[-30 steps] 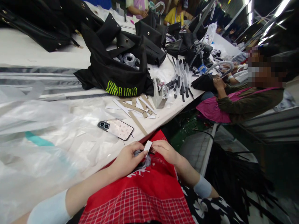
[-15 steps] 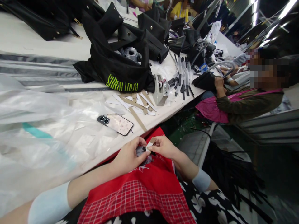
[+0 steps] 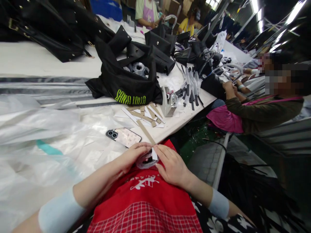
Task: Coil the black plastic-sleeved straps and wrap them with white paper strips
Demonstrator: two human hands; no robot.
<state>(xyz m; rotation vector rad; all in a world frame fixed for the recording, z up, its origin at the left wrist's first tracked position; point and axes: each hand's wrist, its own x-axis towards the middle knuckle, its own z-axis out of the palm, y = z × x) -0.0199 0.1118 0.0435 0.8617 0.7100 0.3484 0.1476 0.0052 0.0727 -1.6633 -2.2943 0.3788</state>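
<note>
Fingers (image 3: 142, 149) of both hands close together over a small clear-wrapped dark piece (image 3: 145, 160) held above a red apron (image 3: 145, 200), just off the near edge of the bench (image 3: 43, 61). The left hand (image 3: 132, 156) curls around the piece from the side, thumb and fingertips pinched on its wrapping. The right hand (image 3: 171, 166) lies flatter, its fingertips pressing a small white label (image 3: 154, 154) against the top of the piece.

A phone (image 3: 123, 136) lies face down on the bench just beyond the hands, beside a scatter of brown and white card strips (image 3: 145, 115) and a grey tape dispenser (image 3: 168, 102). Behind them slumps a black bag with yellow-green lettering (image 3: 126, 85), and clear plastic sheeting (image 3: 36, 136) spreads to the left. A co-worker's hands (image 3: 229, 87) work at another black bag further along the bench.

Judging from the grip, the label would sit best if the left hand keeps the wrapping taut and unmoving while the right thumb smooths from one edge across, so no crease or bubble is trapped. Whether the label is already stuck down cannot be told from this view.
</note>
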